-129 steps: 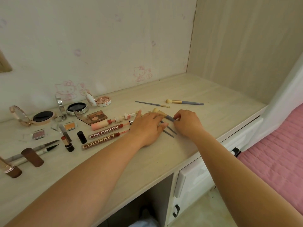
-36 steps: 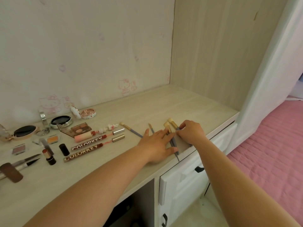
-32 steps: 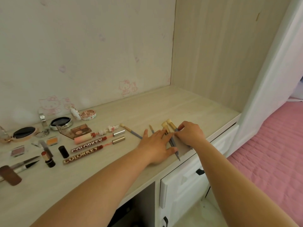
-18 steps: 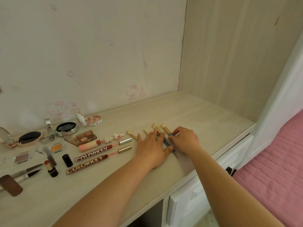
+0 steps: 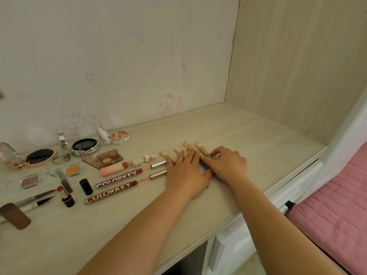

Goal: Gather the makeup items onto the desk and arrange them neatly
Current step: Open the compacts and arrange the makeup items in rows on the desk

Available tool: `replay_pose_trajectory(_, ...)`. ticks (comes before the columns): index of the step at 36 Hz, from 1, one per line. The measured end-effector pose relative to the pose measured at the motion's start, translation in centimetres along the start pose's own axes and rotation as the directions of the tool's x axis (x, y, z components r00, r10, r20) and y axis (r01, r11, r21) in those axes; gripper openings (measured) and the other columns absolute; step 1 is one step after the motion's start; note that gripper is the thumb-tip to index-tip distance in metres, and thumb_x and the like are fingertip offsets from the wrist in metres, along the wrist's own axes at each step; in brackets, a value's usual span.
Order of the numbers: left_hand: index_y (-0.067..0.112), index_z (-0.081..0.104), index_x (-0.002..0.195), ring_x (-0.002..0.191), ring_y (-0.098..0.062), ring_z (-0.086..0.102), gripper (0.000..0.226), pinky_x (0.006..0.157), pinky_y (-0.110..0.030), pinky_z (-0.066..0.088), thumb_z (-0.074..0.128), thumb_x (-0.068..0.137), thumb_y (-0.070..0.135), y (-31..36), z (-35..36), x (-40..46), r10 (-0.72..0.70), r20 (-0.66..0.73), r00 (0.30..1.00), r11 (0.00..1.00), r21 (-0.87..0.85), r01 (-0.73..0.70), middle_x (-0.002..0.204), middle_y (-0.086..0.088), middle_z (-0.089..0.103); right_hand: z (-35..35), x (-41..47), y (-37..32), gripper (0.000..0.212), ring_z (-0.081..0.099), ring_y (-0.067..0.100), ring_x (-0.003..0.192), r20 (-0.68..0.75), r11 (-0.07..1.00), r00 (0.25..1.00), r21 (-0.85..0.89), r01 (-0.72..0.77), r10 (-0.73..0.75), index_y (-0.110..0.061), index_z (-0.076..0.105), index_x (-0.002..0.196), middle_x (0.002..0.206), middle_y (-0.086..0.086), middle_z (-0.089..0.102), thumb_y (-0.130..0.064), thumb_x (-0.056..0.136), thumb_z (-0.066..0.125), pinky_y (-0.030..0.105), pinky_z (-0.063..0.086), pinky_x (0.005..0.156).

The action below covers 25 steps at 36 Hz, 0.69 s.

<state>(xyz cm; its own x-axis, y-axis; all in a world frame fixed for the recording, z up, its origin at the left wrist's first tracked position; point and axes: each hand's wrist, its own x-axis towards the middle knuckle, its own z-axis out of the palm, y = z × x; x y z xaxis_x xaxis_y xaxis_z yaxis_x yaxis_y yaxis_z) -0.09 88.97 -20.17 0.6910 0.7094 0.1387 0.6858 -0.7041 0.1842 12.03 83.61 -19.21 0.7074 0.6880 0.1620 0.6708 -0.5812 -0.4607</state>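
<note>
Several makeup brushes with cream tips (image 5: 186,144) and grey handles lie side by side on the pale wooden desk (image 5: 254,135). My left hand (image 5: 186,173) lies flat over their handles with fingers spread. My right hand (image 5: 228,165) is curled against the rightmost brush (image 5: 199,146), fingertips on its grey handle. Left of the brushes are two COLORKEY lip gloss tubes (image 5: 117,178), a pink tube (image 5: 113,168), an eyeshadow palette (image 5: 108,157), open compacts (image 5: 85,145), a lipstick (image 5: 65,196) and eyeliner pens (image 5: 37,199).
A wall with cartoon cat stickers (image 5: 168,102) backs the desk, and a wood panel (image 5: 297,66) closes its right end. White drawers (image 5: 228,245) sit under the desk's front edge. A pink quilted bed (image 5: 337,215) is at the right.
Both hands have slid the brushes left and away from the desk's front edge, closer to the lip gloss tubes. The brushes now lie closer together. The other items have not moved.
</note>
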Motion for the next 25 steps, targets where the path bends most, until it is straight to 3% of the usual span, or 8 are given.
replay_pose_trajectory(17,0.017,0.021,0.147,0.145,-0.019,0.004,0.076,0.112,-0.052,-0.009,0.026,0.088,0.063,-0.15,0.10,-0.04,-0.044,-0.054,0.998,0.999,-0.030,0.042,0.156,0.001,0.016,-0.28,-0.14,-0.05,0.041,0.053,0.020,0.102,-0.002,0.999,1.000,0.041,-0.003,0.003,-0.032,0.060,0.099,0.102,-0.003,0.064,-0.066,0.077,0.049,0.034,0.035,0.078)
replay_pose_trajectory(25,0.018,0.011,0.149,0.144,-0.021,-0.009,0.076,0.112,-0.050,-0.013,0.021,0.089,0.063,-0.20,0.08,-0.22,-0.027,-0.075,0.997,1.000,-0.017,0.026,0.158,-0.001,-0.001,-0.35,-0.24,-0.33,0.041,0.054,0.020,0.099,0.001,0.999,1.000,0.027,-0.018,0.018,-0.033,0.058,0.095,0.100,-0.003,0.064,-0.067,0.078,0.044,0.033,0.033,0.076)
